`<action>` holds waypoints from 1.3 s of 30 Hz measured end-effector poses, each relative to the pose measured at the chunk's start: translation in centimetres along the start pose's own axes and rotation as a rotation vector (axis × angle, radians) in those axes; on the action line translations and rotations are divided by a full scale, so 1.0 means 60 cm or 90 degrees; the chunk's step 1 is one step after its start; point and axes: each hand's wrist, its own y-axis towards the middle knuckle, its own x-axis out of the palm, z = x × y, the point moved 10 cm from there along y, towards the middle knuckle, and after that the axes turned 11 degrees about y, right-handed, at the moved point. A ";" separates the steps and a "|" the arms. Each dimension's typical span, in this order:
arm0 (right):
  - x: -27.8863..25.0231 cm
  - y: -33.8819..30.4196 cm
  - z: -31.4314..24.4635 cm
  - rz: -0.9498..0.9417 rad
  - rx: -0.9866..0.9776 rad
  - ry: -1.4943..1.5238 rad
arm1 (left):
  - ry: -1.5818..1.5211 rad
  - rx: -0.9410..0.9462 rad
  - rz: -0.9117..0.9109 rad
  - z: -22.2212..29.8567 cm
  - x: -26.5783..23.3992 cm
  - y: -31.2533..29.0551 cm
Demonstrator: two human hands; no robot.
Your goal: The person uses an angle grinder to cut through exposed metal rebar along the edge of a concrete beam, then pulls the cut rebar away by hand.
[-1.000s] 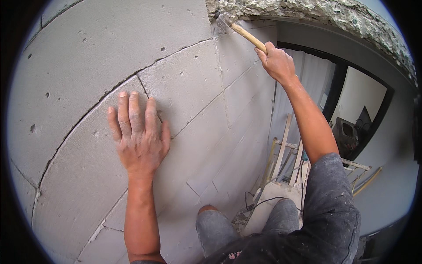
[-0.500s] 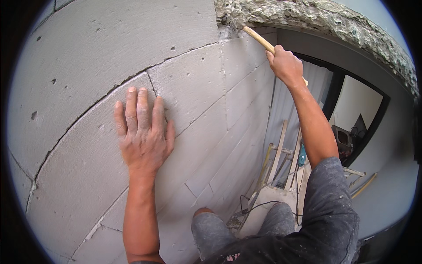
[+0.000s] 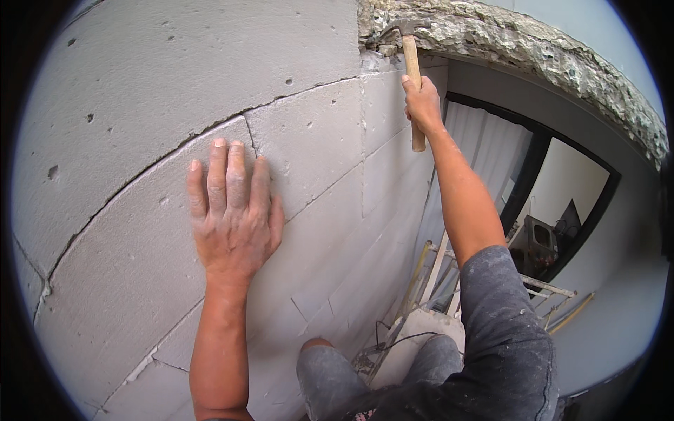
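- The left hand (image 3: pixel 235 224) lies palm-in on the pale block wall (image 3: pixel 140 259), its fingers (image 3: pixel 217 179) pointing upward with small gaps between them and holding nothing; dust coats them.
- The right hand (image 3: pixel 423 107) has its fingers curled narrow around the wooden handle of a claw hammer (image 3: pixel 411 62), up and to the right of the left fingers.
- The hammer stands nearly upright: its metal head is above the right fingers, the curved claw points left, and the butt of the handle juts out below the grip.
- Behind the hammer head, above the right fingers, runs a rough, broken concrete edge (image 3: pixel 491 35); whether the metal touches it I cannot tell.
- Just above the left fingertips, a dark joint (image 3: pixel 168 151) curves across the wall, and a short crack drops from it to the tip of the left forefinger.
- Right of and below the right fingers are a ribbed pale panel (image 3: pixel 484 133) and a black frame (image 3: pixel 607 193), with a dark boxy object (image 3: pixel 540 242) seen through the opening.
- Well below both hands' fingers, a black cord (image 3: pixel 414 338) crosses a pale board (image 3: pixel 428 324), near the person's grey-clad knees (image 3: pixel 326 372).
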 end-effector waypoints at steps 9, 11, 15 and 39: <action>-0.117 0.027 -0.099 -0.004 -0.125 -0.495 | -0.016 0.006 -0.001 0.000 -0.001 0.000; -0.163 -0.006 -0.123 0.025 -0.116 -0.550 | -0.021 0.002 -0.019 0.001 0.004 -0.001; -0.221 -0.128 -0.073 -0.077 0.048 -0.259 | -0.042 -0.007 -0.001 0.000 0.004 -0.005; -0.087 -0.545 0.246 0.173 0.697 0.950 | 0.222 0.132 0.100 -0.196 -0.134 0.231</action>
